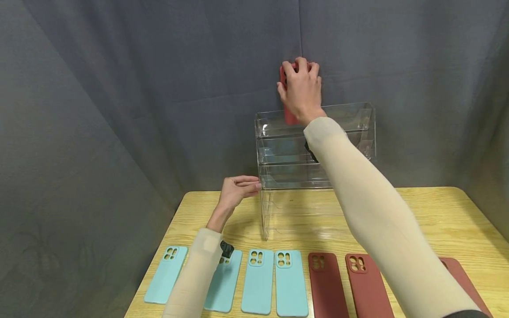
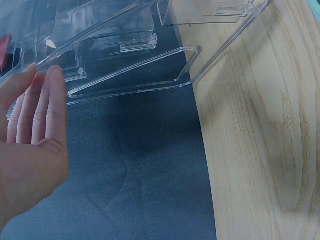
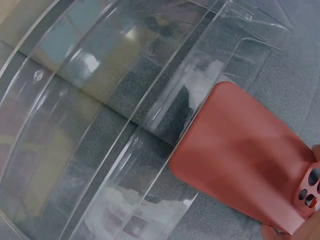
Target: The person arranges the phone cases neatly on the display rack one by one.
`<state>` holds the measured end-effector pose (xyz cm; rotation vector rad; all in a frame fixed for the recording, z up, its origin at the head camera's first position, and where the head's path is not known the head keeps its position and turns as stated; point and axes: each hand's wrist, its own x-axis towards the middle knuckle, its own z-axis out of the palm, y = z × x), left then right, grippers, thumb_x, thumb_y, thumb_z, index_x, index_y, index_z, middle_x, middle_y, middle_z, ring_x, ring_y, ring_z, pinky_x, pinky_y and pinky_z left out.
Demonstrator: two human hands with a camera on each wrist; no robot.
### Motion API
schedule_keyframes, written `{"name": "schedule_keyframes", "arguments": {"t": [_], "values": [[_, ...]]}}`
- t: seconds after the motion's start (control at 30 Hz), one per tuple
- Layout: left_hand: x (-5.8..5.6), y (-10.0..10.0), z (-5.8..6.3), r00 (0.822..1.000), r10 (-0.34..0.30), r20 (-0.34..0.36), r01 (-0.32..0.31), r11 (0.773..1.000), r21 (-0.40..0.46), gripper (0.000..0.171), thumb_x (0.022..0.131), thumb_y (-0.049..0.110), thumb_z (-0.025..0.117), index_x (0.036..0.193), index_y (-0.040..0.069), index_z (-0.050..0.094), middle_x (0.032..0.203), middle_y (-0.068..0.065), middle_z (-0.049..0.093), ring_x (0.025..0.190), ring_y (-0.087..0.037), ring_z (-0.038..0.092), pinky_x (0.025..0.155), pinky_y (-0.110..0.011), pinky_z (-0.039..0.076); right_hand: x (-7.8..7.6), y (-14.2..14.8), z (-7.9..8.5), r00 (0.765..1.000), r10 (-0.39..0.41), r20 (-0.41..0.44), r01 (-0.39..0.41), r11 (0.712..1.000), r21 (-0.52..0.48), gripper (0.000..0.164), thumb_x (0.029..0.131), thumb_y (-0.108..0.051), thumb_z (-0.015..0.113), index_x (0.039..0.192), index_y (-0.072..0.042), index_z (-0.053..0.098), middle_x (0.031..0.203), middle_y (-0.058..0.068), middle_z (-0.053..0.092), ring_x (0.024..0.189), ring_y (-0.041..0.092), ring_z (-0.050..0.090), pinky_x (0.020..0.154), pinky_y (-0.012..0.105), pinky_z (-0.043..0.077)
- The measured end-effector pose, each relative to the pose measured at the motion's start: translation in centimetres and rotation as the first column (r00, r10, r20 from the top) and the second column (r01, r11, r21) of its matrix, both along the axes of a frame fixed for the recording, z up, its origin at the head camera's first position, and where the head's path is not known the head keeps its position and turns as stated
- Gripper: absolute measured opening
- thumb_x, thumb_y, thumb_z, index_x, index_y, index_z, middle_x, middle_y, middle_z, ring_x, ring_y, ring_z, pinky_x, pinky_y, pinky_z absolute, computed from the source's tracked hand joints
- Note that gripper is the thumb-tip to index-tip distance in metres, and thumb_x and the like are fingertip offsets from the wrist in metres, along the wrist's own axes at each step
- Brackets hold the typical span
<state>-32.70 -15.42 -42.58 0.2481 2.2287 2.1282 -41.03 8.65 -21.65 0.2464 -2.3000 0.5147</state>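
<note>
At the top of a clear acrylic tiered rack (image 1: 264, 145), my right hand (image 1: 304, 90) grips a red phone case (image 3: 242, 155) by its camera-cutout end. The case stands nearly upright, its lower end at the topmost tier. In the right wrist view that end meets the clear panel's edge; how deep it sits I cannot tell. My left hand (image 1: 238, 190) touches the rack's left side panel, its fingers (image 2: 55, 107) straight and the thumb beside them. Several light blue phone cases (image 1: 257, 287) and dark red phone cases (image 1: 328, 287) lie in a row nearer me.
The rack stands on a wooden table (image 1: 222, 212) near its back edge, with more tiers below the top one. A grey curtain (image 1: 179, 88) hangs close behind and at both sides. My right forearm crosses over the rack's right part and the red row.
</note>
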Motion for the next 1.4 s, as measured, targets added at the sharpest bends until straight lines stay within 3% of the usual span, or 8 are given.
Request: {"name": "schedule_keyframes", "arguments": {"t": [0.2, 0.33, 0.6, 0.8, 1.03, 1.17, 1.27, 1.4], "values": [[-0.2, 0.3, -0.2, 1.000, -0.007, -0.005, 0.007, 1.000, 0.004, 0.028, 0.093, 0.002, 0.079, 0.120, -0.004, 0.076, 0.111, -0.017, 0.081, 0.090, -0.017, 0.081, 0.096, -0.047, 0.065, 0.0, 0.0, -0.4, 1.000, -0.004, 0.011, 0.004, 1.000, 0.001, 0.049, 0.105, -0.032, 0.062, 0.151, -0.016, 0.053, 0.154, 0.020, 0.047, 0.140, 0.049, 0.040, 0.112, 0.063, 0.049], [-0.2, 0.3, 0.0, 1.000, -0.005, -0.004, 0.005, 1.000, 0.006, 0.026, 0.093, 0.001, 0.078, 0.119, -0.003, 0.077, 0.111, -0.019, 0.080, 0.091, -0.017, 0.081, 0.091, -0.040, 0.067, 0.1, -0.1, -0.7, 1.000, -0.002, 0.030, 0.002, 1.000, 0.012, 0.049, 0.106, -0.034, 0.062, 0.151, -0.016, 0.053, 0.154, 0.020, 0.047, 0.138, 0.050, 0.042, 0.109, 0.064, 0.050], [0.0, 0.3, 0.3, 1.000, -0.008, -0.007, 0.008, 1.000, 0.017, 0.024, 0.094, 0.001, 0.077, 0.117, -0.003, 0.077, 0.107, -0.016, 0.082, 0.087, -0.014, 0.081, 0.101, -0.056, 0.060, 0.2, -0.6, -1.5, 0.999, -0.011, 0.039, 0.009, 0.998, 0.058, 0.049, 0.106, -0.034, 0.061, 0.150, -0.015, 0.053, 0.151, 0.022, 0.049, 0.134, 0.051, 0.045, 0.104, 0.065, 0.054], [0.0, 0.6, 0.3, 1.000, -0.016, -0.007, 0.016, 1.000, 0.015, 0.025, 0.093, 0.001, 0.078, 0.118, -0.002, 0.077, 0.107, -0.015, 0.082, 0.088, -0.016, 0.081, 0.097, -0.052, 0.063, 0.3, -0.4, -1.8, 0.999, -0.042, 0.026, 0.041, 0.998, 0.049, 0.050, 0.105, -0.034, 0.062, 0.149, -0.013, 0.052, 0.150, 0.022, 0.050, 0.132, 0.052, 0.047, 0.103, 0.065, 0.055], [0.0, 0.6, 0.4, 1.000, -0.019, -0.002, 0.019, 1.000, 0.019, 0.026, 0.093, 0.000, 0.078, 0.118, -0.004, 0.077, 0.108, -0.018, 0.081, 0.090, -0.019, 0.081, 0.094, -0.047, 0.066, 1.0, -0.3, -1.5, 0.998, -0.070, 0.003, 0.070, 0.996, 0.049, 0.064, 0.104, -0.040, 0.065, 0.154, -0.008, 0.042, 0.154, 0.025, 0.043, 0.135, 0.053, 0.048, 0.103, 0.066, 0.054], [-0.2, 0.5, 0.5, 1.000, -0.021, -0.007, 0.021, 1.000, 0.021, 0.027, 0.092, 0.000, 0.079, 0.118, -0.004, 0.076, 0.107, -0.016, 0.081, 0.089, -0.017, 0.081, 0.086, -0.036, 0.068, 1.6, -0.1, -0.7, 0.997, -0.076, 0.002, 0.076, 0.996, 0.044, 0.074, 0.102, -0.046, 0.067, 0.157, -0.006, 0.037, 0.157, 0.024, 0.040, 0.139, 0.051, 0.046, 0.106, 0.066, 0.052], [-0.3, 0.4, 0.5, 1.000, -0.018, -0.005, 0.018, 1.000, 0.025, 0.026, 0.092, 0.000, 0.079, 0.118, -0.004, 0.077, 0.106, -0.015, 0.082, 0.088, -0.017, 0.081, 0.085, -0.035, 0.068, 2.4, 0.3, 0.1, 0.998, -0.059, 0.011, 0.058, 0.997, 0.047, 0.079, 0.101, -0.049, 0.068, 0.158, -0.005, 0.035, 0.158, 0.023, 0.040, 0.141, 0.051, 0.045, 0.108, 0.066, 0.051], [-0.3, 0.4, 0.4, 1.000, -0.009, 0.009, 0.009, 1.000, 0.008, 0.026, 0.092, 0.002, 0.079, 0.118, -0.003, 0.077, 0.105, -0.013, 0.082, 0.096, -0.027, 0.081, 0.086, -0.035, 0.068, 3.6, 1.4, 0.9, 0.999, -0.032, 0.032, 0.030, 0.997, 0.065, 0.083, 0.100, -0.052, 0.069, 0.158, -0.004, 0.034, 0.157, 0.025, 0.041, 0.144, 0.051, 0.043, 0.110, 0.066, 0.050]]}}
